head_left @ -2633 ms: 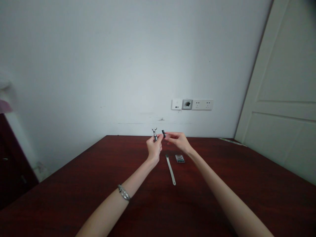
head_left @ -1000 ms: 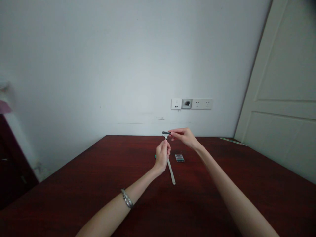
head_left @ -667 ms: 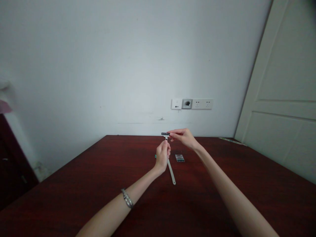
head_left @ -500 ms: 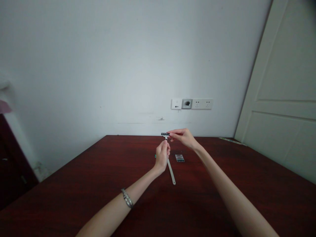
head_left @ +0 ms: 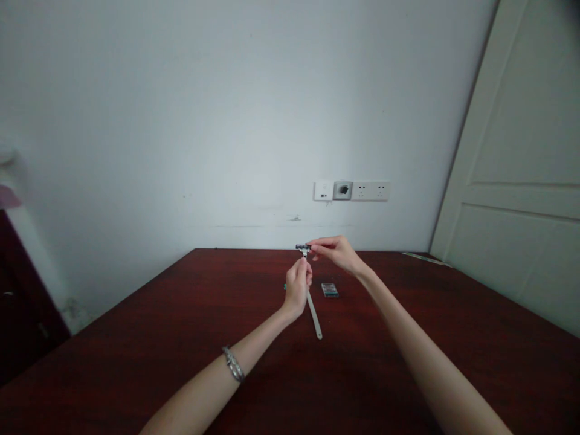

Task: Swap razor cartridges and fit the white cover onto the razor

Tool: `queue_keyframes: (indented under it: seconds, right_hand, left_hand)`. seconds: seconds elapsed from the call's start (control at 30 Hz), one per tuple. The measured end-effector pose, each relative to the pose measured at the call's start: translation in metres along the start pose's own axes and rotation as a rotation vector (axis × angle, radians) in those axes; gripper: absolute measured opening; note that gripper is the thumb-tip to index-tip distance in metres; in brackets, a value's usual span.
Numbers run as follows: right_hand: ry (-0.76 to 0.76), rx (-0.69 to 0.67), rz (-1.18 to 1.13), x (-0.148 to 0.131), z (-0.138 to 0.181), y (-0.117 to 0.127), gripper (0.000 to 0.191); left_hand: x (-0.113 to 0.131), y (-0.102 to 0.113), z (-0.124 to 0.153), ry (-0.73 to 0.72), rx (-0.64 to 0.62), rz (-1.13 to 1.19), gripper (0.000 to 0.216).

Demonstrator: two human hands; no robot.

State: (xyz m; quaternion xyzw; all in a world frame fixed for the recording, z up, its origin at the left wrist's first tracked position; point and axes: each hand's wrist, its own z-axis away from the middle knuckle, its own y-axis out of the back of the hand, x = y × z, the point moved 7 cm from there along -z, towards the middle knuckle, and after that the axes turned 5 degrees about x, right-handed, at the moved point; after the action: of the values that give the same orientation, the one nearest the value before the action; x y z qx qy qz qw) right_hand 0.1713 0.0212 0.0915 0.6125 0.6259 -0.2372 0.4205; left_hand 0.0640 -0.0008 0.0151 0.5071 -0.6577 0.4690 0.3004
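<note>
My left hand [head_left: 298, 288] is closed around the handle of a small razor, held upright above the dark red table [head_left: 190, 338]. The razor's dark blade head [head_left: 302, 247] sits on top of the handle. My right hand [head_left: 336, 251] pinches the right end of that blade head between thumb and fingers. A pale strap-like strip [head_left: 314, 314] lies on the table just below my left hand. A small clear blade case [head_left: 330, 290] rests to the right of it, under my right wrist.
A white wall stands behind the table with a row of sockets [head_left: 352, 191]. A pale door [head_left: 521, 181] fills the right side. Dark furniture [head_left: 18, 302] stands at the left edge.
2.6 s ago the two hands held the handle and the blade head apart; since then the head has come onto the handle. Over the last second almost nothing moved.
</note>
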Motion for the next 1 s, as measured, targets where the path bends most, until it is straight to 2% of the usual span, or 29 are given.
queue_keyframes:
  seconds: [0.43,1.0]
  right_hand:
    - [0.073,-0.046,0.050,-0.0060,0.0004,-0.0040,0.032]
    - [0.123,-0.018,0.109,-0.0075,0.0007,-0.0022,0.029]
  left_hand:
    - [-0.0001,0.0004,0.0011,0.002,0.015,0.005,0.042]
    - [-0.0002,-0.0025,0.0010,0.031,0.018,0.030,0.043]
